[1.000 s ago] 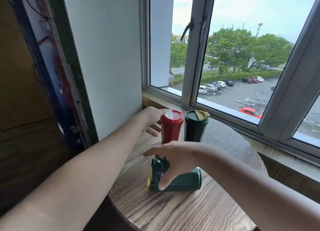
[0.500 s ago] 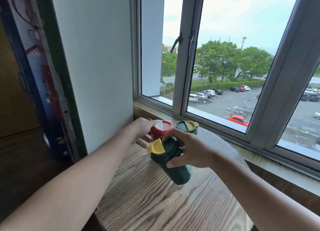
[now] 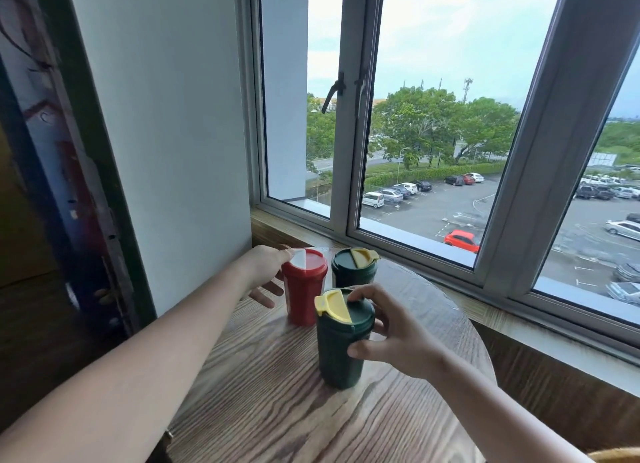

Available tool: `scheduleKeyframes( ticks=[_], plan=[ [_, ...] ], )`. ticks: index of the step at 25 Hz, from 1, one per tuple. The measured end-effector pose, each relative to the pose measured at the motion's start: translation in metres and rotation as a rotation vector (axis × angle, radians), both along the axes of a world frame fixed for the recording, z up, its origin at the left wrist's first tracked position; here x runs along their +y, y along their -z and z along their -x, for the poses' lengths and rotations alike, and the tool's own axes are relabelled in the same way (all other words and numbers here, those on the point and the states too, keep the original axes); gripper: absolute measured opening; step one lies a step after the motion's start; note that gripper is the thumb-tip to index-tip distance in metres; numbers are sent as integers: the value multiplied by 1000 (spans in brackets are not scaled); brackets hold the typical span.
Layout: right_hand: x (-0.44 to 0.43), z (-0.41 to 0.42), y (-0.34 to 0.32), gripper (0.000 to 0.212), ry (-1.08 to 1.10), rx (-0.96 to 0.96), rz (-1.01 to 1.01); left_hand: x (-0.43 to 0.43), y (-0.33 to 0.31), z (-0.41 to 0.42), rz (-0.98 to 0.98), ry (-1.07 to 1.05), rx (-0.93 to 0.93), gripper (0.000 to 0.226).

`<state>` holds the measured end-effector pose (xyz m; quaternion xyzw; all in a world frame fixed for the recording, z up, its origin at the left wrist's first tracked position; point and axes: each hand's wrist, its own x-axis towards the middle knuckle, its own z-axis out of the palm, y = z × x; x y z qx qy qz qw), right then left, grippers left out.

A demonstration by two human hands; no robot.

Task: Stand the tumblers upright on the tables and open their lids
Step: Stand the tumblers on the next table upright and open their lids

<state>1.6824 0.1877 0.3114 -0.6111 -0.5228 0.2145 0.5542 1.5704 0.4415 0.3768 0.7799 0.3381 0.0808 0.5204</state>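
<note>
The right hand [image 3: 398, 338] has its grip wrapped around the near dark green tumbler [image 3: 341, 344], thumb low on the body and fingertips curled over the rim of its lid. This tumbler stands upright on the round wooden worktop [image 3: 277, 403], and its yellow flip lid [image 3: 333, 305] lies flat across the left half of the top, apparently closed. The left hand [image 3: 265, 272] reaches to the red tumbler [image 3: 304, 286], which stands upright just behind and to the left; one fingertip touches the white flap [image 3: 298, 257] on its top, while the other fingers hang loose and spread beside the body, so this grip is released and grasps nothing. A second dark green tumbler [image 3: 354, 267], also upright with a yellow flap on top, stands just beside the red one, nearer the window [image 3: 426, 143]. The worktop sits against a wooden sill, with a white wall [image 3: 166, 133] to the left. Through the glass, trees and a car park show below.
</note>
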Motion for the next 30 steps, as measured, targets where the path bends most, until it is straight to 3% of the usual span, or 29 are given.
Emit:
scheduleKeyframes(
  ticks=[2, 7, 9, 13, 16, 20, 24, 30],
  plan=[
    [-4, 2, -13, 64, 64, -152, 41, 0, 0, 0, -2, -1, 3, 48],
    [2, 34, -56, 75, 391, -833, 240, 2, 0, -1, -26, 0, 15, 49],
    [10, 44, -65, 71, 407, -946, 312, 1, -1, 0, -25, 2, 17, 49],
    [9, 32, -67, 46, 333, -891, 278, 1, -1, 1, -32, 2, 17, 48],
    [-5, 13, -64, 41, 197, -755, 250, 1, 0, 2, -27, 1, 5, 47],
    [-19, -5, -56, 52, 161, -682, 183, 1, 0, 2, -20, -2, 1, 47],
    [-26, 6, -32, 79, 344, -435, 116, 2, 1, 3, -11, 2, -4, 48],
    [-8, 30, 15, 74, 533, -349, 68, 0, 1, 2, 4, -8, -25, 47]
  ],
)
